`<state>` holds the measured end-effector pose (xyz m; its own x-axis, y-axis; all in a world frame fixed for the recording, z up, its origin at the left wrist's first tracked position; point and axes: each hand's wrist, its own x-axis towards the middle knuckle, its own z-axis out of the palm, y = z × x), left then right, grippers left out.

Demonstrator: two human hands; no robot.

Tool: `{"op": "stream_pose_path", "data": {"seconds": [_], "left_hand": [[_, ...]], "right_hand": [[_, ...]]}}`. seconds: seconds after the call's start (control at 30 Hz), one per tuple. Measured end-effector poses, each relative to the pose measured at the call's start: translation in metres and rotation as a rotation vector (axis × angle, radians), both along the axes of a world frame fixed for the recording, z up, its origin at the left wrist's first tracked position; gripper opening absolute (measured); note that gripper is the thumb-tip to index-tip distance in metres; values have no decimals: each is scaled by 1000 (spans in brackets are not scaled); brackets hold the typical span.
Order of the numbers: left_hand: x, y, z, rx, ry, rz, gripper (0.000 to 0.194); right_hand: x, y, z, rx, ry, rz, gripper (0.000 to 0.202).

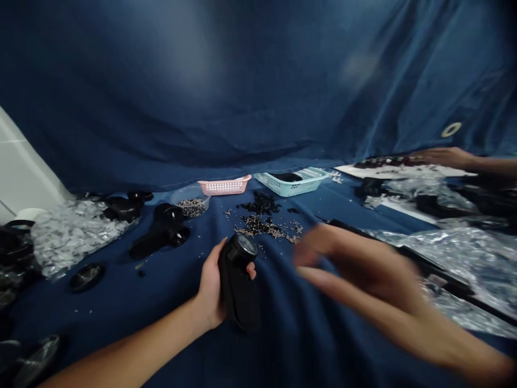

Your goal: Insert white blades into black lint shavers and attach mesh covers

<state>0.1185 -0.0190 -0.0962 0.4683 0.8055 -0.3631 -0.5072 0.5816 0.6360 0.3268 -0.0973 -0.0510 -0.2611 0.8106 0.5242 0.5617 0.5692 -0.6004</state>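
Note:
My left hand (213,285) is wrapped round a black handheld device (238,285), held upright above the blue cloth. A round head with a clear, dial-like face (245,244) tops this device. To the right, my right hand (355,269) is in the air, bent and smeared by motion; whether anything is between its fingertips is not visible. Close beyond its fingertips lies a loose pile of tiny gold and black screw-like pieces (262,227). Small black parts (264,203) are heaped just behind them.
At the back are a pink basket (225,187), a light-blue basket (293,187) and a clear container of small pieces (193,207). More black devices (155,237) and clear wrapped pieces (76,229) lie left. Clear plastic bags (472,258) and another person's hand (448,156) are right.

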Motion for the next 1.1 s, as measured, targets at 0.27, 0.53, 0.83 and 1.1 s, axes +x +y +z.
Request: {"op": "stream_pose_path", "data": {"seconds": [0.27, 0.53, 0.83, 1.1], "left_hand": [[2, 3, 1, -41, -30, -17, 40], [2, 6, -1, -49, -20, -167, 50], [-1, 6, 1, -70, 29, -210, 53], [-1, 17, 5, -93, -56, -74, 22]], "right_hand": [[-26, 76, -18, 23, -123, 318, 64], [-25, 72, -40, 14, 152, 328, 60], [-20, 78, -47, -55, 271, 353, 59], [-3, 95, -50, -156, 367, 181, 54]]}}
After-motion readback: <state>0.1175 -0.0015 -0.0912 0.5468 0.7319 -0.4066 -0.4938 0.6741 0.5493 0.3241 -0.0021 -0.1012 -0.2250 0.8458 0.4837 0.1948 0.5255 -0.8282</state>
